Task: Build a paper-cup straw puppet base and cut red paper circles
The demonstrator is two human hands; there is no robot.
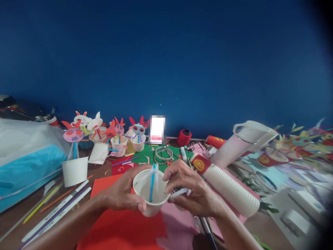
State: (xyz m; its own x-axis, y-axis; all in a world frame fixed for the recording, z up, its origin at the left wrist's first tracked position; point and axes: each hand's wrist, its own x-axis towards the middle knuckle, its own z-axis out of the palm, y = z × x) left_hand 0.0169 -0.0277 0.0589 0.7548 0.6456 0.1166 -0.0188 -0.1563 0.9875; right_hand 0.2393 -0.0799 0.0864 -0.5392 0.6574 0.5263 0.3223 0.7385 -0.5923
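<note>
Left hand (121,191) grasps white paper cup (152,210) above red paper sheet (125,227); right hand (194,191) pinches pale thin strip (179,193) beside rim. Squeezing could buckle thin cup wall; brushing upright blue straw (152,187) could tilt it.

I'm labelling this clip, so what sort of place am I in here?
Probably a craft workspace: paper-faced figures stand in white paper cups, coloured paper sheets cover the brown table, and a long stack of nested white cups lies nearby.

Free rm over red paper (122,231), cup stack (231,190) on R
</note>
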